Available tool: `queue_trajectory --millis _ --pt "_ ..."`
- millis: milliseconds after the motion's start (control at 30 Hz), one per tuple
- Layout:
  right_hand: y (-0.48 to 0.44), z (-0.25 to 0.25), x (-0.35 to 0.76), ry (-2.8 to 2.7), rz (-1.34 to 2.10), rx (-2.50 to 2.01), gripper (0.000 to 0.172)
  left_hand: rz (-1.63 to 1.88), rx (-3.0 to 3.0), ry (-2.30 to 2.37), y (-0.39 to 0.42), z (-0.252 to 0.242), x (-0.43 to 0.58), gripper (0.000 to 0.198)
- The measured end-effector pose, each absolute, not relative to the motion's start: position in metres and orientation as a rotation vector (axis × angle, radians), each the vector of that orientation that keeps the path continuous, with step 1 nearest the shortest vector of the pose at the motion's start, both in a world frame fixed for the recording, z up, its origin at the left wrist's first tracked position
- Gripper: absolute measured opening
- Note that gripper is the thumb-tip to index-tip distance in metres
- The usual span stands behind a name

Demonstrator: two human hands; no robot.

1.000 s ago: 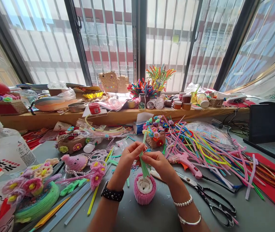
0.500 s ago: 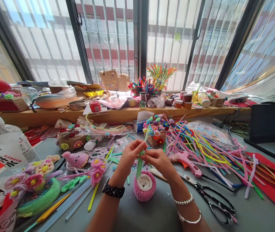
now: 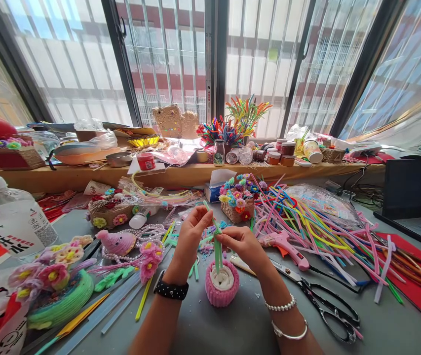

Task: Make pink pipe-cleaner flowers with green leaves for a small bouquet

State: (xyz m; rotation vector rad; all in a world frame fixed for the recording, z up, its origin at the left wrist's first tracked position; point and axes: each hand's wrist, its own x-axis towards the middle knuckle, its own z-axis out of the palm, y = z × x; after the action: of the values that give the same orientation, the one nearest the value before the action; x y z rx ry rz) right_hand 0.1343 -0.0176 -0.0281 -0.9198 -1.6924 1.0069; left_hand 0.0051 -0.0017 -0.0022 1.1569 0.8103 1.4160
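My left hand (image 3: 191,234) pinches the upper part of some light green pipe cleaners (image 3: 218,256). Lower down, at a bend or crossing in them, the fingertips of my right hand (image 3: 243,244) are closed on the same green strands. Their lower ends hang over a small pink ribbed pot (image 3: 222,296) with a white coiled filling (image 3: 223,282); whether they touch the filling I cannot tell. Beside my right forearm lie black-handled scissors (image 3: 317,301) and a pink hot glue gun (image 3: 284,246).
Loose coloured pipe cleaners (image 3: 306,222) spread across the right side. Behind my hands stands a flower-covered basket (image 3: 238,202). A pink cone-shaped figure (image 3: 117,241), bead strings and a green crescent with flowers (image 3: 65,296) lie left. A large bottle (image 3: 10,217) and a laptop (image 3: 413,197) flank the table.
My left hand has shifted slightly up and left along the green pipe cleaners. Their lower ends have swung from the pot's left rim to above its middle. My right hand stays nearly in place.
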Motion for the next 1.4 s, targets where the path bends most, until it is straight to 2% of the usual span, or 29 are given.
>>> queue_trajectory --millis 300,533,700,1067,1233,1400 --pt "-0.016 -0.026 0.139 -1.532 1.042 -0.897 0.027 1.487 0.978 0.817 -0.001 -0.005 0.007 0.018" --pt "-0.013 -0.028 0.14 -1.302 0.992 -0.878 0.018 1.425 0.858 0.785 -0.001 -0.011 0.017 0.021" --pt "-0.009 -0.033 0.143 -1.261 0.933 -0.882 0.018 1.286 1.072 0.871 0.002 -0.013 0.014 0.025" --pt "-0.007 -0.036 0.143 -1.153 0.807 -0.913 0.022 1.186 1.61 1.075 -0.002 -0.012 0.016 0.019" --pt "-0.006 -0.038 0.142 -1.093 0.776 -0.926 0.023 1.184 1.548 1.064 -0.002 -0.016 0.021 0.019" --pt "-0.004 -0.037 0.142 -1.011 0.935 -0.838 0.019 1.082 1.345 0.968 -0.003 -0.014 0.024 0.022"
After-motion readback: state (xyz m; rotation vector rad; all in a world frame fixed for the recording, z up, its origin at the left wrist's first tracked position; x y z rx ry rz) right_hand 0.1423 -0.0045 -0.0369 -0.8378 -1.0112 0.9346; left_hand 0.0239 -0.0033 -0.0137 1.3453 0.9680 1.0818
